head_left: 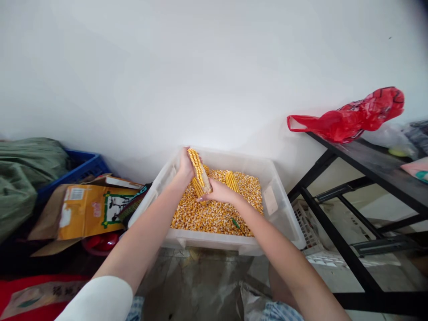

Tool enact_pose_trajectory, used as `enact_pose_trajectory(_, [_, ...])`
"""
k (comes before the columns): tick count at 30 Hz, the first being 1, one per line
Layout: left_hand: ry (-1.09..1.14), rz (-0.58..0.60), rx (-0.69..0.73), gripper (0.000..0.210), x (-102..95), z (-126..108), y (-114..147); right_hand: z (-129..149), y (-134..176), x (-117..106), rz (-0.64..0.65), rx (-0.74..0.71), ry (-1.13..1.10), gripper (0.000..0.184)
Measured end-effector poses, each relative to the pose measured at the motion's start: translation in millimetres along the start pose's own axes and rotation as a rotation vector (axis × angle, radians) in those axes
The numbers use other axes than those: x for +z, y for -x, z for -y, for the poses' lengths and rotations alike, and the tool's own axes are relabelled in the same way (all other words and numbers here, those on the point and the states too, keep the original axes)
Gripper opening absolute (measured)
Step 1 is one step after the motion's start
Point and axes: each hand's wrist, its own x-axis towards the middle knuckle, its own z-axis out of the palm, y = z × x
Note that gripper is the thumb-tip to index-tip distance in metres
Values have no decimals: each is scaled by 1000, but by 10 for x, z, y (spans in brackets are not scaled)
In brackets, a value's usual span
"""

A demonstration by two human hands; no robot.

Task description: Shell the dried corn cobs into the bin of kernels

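Observation:
A partly stripped ear of corn (197,167) slants above the kernels, yellow rows on its upper side and a pale bare strip along its lower right. My left hand (186,166) is wrapped round its upper end. At the lower end, my right hand (219,191) grips it with the fingers closed; some fingertips are hidden. Just below it shows another yellow ear (197,187); whether it is held or lying on the kernels I cannot tell. A third ear (232,181) rests on the loose kernels (200,218) to the right of my hands.
The kernels lie in a translucent plastic bin (286,214) against the white wall. A small green object (236,223) lies among them. To the left are an opened cardboard box (85,207) and a blue crate (87,164). A black-framed table (377,169) with a red plastic bag (354,117) stands right.

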Motion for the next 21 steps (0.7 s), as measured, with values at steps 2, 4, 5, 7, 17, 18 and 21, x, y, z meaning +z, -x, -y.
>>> enact_pose_trajectory(2, [-31, 26, -2, 29, -14, 1, -15, -41, -7, -30, 85, -26, -109, 55])
enact_pose_trajectory(4, [-48, 45, 1, 29, -27, 1, -31, -77, -14, -67, 154, -38, -239, 45])
enact_pose_trajectory(5, [-56, 56, 3, 29, -33, 0, -38, -84, -14, -88, 192, -39, -310, 41])
enact_pose_trajectory(7, [-65, 74, 1, 28, -42, -3, -49, -73, 0, -134, 279, -15, -463, 39])
enact_pose_trajectory(17, [-26, 107, -4, 28, -82, -50, -85, 70, 119, -284, 378, 144, -764, 42])
enact_pose_trajectory(18, [-24, 108, -4, 28, -79, -54, -85, 80, 121, -282, 384, 138, -753, 45])
enact_pose_trajectory(21, [-14, 75, -27, 29, -68, -57, -84, 96, 114, -249, 368, 120, -715, 47])
